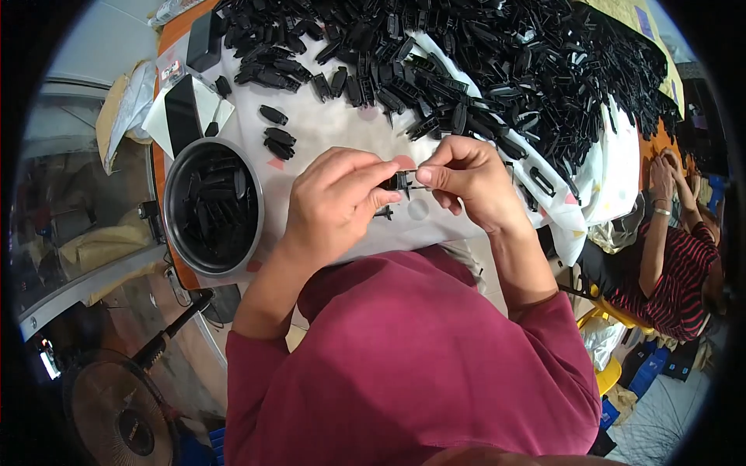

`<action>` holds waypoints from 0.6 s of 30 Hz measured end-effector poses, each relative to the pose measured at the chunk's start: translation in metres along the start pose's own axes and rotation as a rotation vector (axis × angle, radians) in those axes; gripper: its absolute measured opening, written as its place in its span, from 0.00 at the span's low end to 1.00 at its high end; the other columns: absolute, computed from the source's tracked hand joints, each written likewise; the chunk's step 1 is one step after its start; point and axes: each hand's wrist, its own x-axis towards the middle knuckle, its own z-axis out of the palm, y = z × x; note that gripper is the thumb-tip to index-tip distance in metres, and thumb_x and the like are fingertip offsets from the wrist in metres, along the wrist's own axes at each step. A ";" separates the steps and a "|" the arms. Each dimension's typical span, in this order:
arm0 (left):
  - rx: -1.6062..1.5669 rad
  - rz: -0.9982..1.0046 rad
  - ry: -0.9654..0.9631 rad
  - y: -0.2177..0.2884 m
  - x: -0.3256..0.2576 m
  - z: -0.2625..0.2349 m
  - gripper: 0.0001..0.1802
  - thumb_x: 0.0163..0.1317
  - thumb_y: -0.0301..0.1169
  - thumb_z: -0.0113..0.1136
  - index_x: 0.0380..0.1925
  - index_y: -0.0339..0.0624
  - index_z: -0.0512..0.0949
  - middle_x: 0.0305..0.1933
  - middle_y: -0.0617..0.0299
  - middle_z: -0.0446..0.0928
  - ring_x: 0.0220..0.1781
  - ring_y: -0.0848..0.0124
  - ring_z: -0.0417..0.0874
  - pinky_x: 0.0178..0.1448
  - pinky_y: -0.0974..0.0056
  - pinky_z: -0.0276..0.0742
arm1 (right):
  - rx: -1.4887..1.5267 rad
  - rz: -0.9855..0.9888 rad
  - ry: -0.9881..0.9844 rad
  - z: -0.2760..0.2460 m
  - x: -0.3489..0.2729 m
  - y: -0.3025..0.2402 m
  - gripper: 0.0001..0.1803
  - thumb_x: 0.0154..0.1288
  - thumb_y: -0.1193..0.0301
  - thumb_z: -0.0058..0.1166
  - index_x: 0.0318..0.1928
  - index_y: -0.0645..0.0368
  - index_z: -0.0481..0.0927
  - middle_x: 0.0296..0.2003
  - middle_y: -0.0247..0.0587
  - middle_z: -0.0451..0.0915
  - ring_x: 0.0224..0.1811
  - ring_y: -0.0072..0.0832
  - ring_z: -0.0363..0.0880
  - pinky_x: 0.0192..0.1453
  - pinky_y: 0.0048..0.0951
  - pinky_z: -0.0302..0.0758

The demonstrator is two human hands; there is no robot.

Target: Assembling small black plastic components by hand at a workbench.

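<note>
Over the near edge of the cloth-covered table, both hands meet around a small black plastic part (402, 183). My left hand (332, 200) is closed, pinching the part between thumb and fingers. My right hand (472, 185) pinches a thin black piece at the part's right side; whether it is separate or joined cannot be made out. Fingers cover much of both. Just below my left fingertips another black piece (384, 211) shows on the cloth. Beyond my left hand lie a few loose oval black parts (273, 115).
A large heap of black plastic parts (536, 62) covers the far and right table. At left stand a round metal bowl (256, 194) holding black parts, a phone (183, 116) and a black box (204, 43). A fan (128, 423) is lower left; a co-worker's hands (663, 175) are at right.
</note>
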 end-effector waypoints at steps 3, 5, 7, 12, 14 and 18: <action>-0.161 -0.091 0.063 -0.005 -0.004 0.010 0.15 0.46 0.19 0.64 0.37 0.35 0.77 0.34 0.59 0.76 0.36 0.74 0.79 0.38 0.72 0.78 | 0.105 0.013 0.028 0.007 -0.005 0.002 0.08 0.53 0.75 0.59 0.23 0.62 0.73 0.17 0.33 0.72 0.13 0.16 0.68 0.11 0.15 0.58; -0.536 -0.270 0.128 -0.013 -0.013 0.020 0.14 0.47 0.19 0.63 0.37 0.35 0.77 0.35 0.58 0.77 0.36 0.74 0.79 0.38 0.72 0.78 | 0.178 -0.034 -0.006 0.014 -0.005 0.009 0.07 0.54 0.75 0.59 0.24 0.62 0.74 0.17 0.33 0.72 0.13 0.15 0.67 0.11 0.14 0.58; -0.734 -0.370 0.182 -0.019 -0.019 0.029 0.19 0.46 0.16 0.62 0.42 0.32 0.75 0.39 0.57 0.77 0.41 0.73 0.77 0.44 0.72 0.75 | 0.086 -0.107 0.099 0.019 -0.007 0.014 0.07 0.54 0.74 0.58 0.24 0.62 0.74 0.16 0.32 0.71 0.13 0.14 0.67 0.11 0.14 0.58; -0.873 -0.496 0.280 -0.018 -0.019 0.043 0.17 0.57 0.26 0.56 0.46 0.32 0.72 0.44 0.54 0.76 0.45 0.70 0.76 0.53 0.67 0.69 | -0.211 -0.394 0.229 0.029 -0.009 0.033 0.06 0.56 0.78 0.55 0.34 0.66 0.75 0.26 0.39 0.75 0.22 0.19 0.73 0.21 0.16 0.71; -0.988 -0.494 0.266 -0.022 -0.023 0.043 0.15 0.58 0.26 0.55 0.45 0.32 0.72 0.44 0.52 0.76 0.45 0.70 0.76 0.52 0.67 0.70 | -0.029 -0.283 0.180 0.026 -0.010 0.039 0.07 0.56 0.78 0.55 0.35 0.67 0.74 0.26 0.40 0.76 0.23 0.20 0.74 0.23 0.17 0.73; -1.188 -0.567 0.197 -0.031 -0.020 0.046 0.12 0.60 0.28 0.52 0.42 0.32 0.72 0.40 0.51 0.77 0.42 0.70 0.77 0.52 0.65 0.70 | 0.122 -0.140 0.128 0.020 -0.011 0.051 0.07 0.58 0.77 0.53 0.36 0.68 0.72 0.27 0.42 0.77 0.26 0.23 0.77 0.28 0.21 0.76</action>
